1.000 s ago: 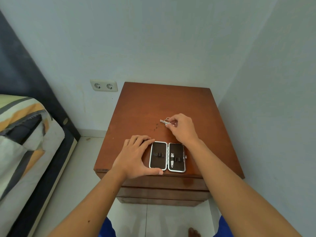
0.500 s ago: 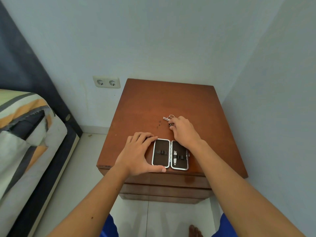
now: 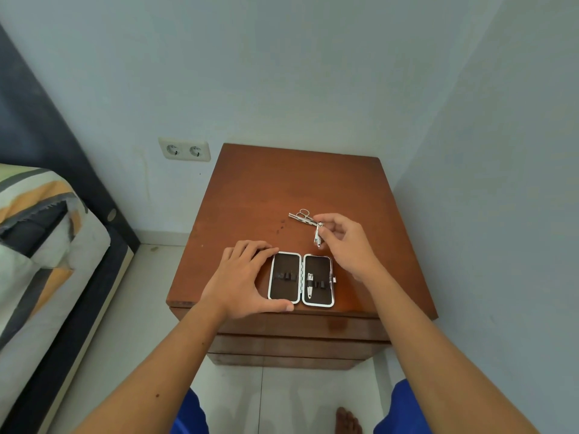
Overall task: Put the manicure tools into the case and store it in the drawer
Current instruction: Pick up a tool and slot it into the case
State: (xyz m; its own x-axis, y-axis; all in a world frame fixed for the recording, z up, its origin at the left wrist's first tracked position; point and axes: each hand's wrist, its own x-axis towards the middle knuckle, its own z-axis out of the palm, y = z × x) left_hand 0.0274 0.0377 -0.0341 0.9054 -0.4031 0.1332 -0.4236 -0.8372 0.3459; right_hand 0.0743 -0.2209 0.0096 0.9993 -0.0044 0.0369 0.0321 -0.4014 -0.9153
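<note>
A small manicure case [image 3: 301,279] lies open and flat near the front edge of a brown wooden nightstand [image 3: 282,189]. Its right half holds one small metal tool [image 3: 310,285] under an elastic strap. My left hand [image 3: 244,278] rests flat against the case's left side, thumb along its front edge. My right hand [image 3: 344,242] hovers just behind the case, pinching a small nail clipper [image 3: 318,235] that hangs downward. Small scissors and another thin metal tool [image 3: 301,216] lie on the nightstand top behind that hand.
Closed drawer fronts [image 3: 294,346] sit below the nightstand top. A bed with a striped cover [image 3: 40,245] stands on the left. A double wall socket [image 3: 185,149] is on the back wall, and a blue wall closes in on the right.
My right hand has lifted the nail clipper off the pile of tools and drawn it back toward the case. The left hand stays on the case.
</note>
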